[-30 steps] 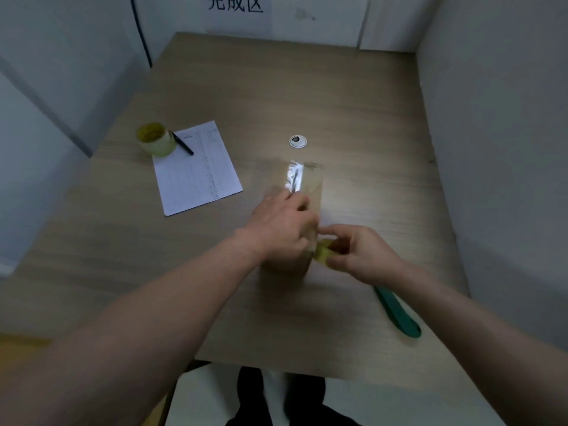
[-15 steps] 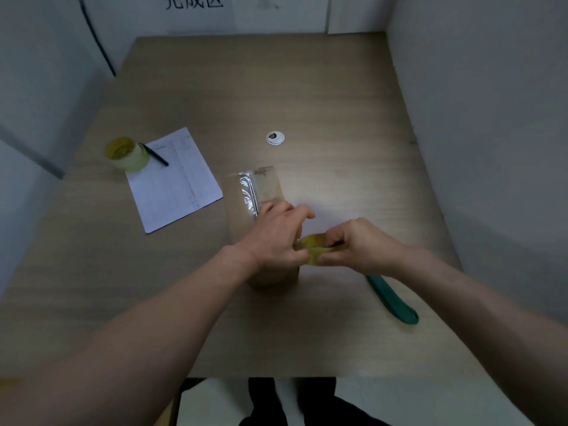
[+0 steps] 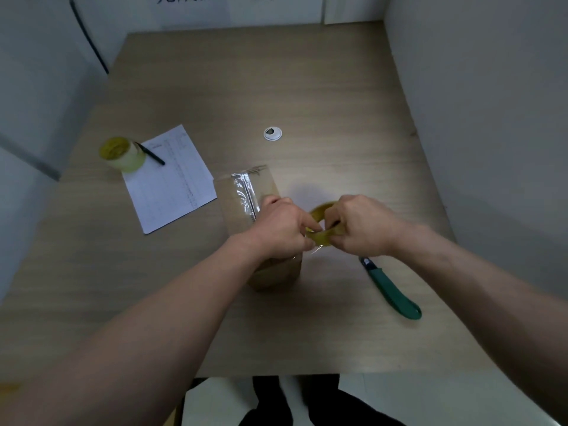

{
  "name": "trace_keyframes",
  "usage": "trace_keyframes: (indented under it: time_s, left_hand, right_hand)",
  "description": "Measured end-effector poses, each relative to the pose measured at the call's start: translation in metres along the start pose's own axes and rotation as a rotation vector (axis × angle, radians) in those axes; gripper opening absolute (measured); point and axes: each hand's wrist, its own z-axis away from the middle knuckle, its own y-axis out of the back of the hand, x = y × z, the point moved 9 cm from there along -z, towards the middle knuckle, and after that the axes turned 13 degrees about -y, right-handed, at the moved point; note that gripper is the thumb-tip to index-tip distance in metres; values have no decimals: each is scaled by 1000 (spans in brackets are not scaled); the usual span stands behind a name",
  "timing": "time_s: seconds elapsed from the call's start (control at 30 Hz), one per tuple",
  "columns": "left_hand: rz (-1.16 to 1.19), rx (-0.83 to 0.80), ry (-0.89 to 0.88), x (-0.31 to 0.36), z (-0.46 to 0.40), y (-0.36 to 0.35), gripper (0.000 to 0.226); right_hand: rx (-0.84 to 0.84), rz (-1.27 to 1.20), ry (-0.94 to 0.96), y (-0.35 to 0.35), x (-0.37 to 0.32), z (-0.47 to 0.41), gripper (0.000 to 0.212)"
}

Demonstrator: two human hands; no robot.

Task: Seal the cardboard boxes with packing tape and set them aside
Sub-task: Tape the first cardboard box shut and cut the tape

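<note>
Cardboard, plain brown, makes up the small box (image 3: 246, 210) that stands on the tabletop (image 3: 307, 87) just in front of the person, a strip of clear shiny tape (image 3: 245, 195) already running along its top seam toward the far end. Both hands meet just beside the box's right edge, over a yellowish tape roll (image 3: 319, 224). The right hand (image 3: 359, 226) grips the roll, fingers curled through and around it. The left hand (image 3: 281, 227) rests against the box's top and pinches at the roll where the tape leaves it; a thin glint of clear film shows just below the two hands, though whether it is stretched, torn or only being picked loose is too small to tell.

By the look of it, the step in hand is either breaking the tape off after the run along the seam or freeing the end for another strip. The next move would call for a firm hold on the roll, a clean separation of the film, and then a press of the loose end down over the box's near edge so that it lies flat. A green-handled cutter (image 3: 392, 292) lies on the tabletop near the right forearm, untouched, should fingers not suffice.

At the far left sit a second roll (image 3: 123, 153), a pen (image 3: 150, 154) and a printed sheet (image 3: 170, 179).
</note>
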Motion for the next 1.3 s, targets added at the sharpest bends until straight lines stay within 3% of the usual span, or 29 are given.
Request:
trace_keyframes:
  time_s: [0.37, 0.53, 0.57, 0.67, 0.73, 0.77, 0.87, 0.93, 1.17, 1.3]
  left_hand:
    - [0, -5, 71, -4, -1, 0, 35]
    - [-48, 10, 107, -7, -2, -1, 15]
    - [-35, 25, 128, -8, -3, -1, 12]
    - [27, 68, 174, -12, -2, -2, 13]
    - [79, 82, 193, -14, -1, -4, 16]
    - [102, 88, 203, -15, 0, -4, 18]
    - [135, 103, 228, -15, -1, -5, 19]
    - [142, 96, 244, -15, -1, -6, 18]
    - [244, 117, 247, -15, 1, -5, 15]
    - [265, 121, 240, -16, 2, -5, 19]
  right_hand:
    - [50, 112, -171, 4, -2, -5, 7]
    - [185, 101, -19, 14, -19, -2, 7]
    - [215, 75, 14, 15, -19, 1, 3]
    - [444, -237, 34, 23, 2, 24, 18]
    - [629, -433, -144, 11, 42, 51, 28]
    - [638, -467, -297, -10, 64, 64, 32]
    - [323, -339, -713, -98, 108, 93, 46]
    - [108, -151, -779, -139, 115, 104, 54]
    - [47, -113, -804, -160, 137, 99, 54]
    - [141, -323, -726, -148, 125, 104, 27]
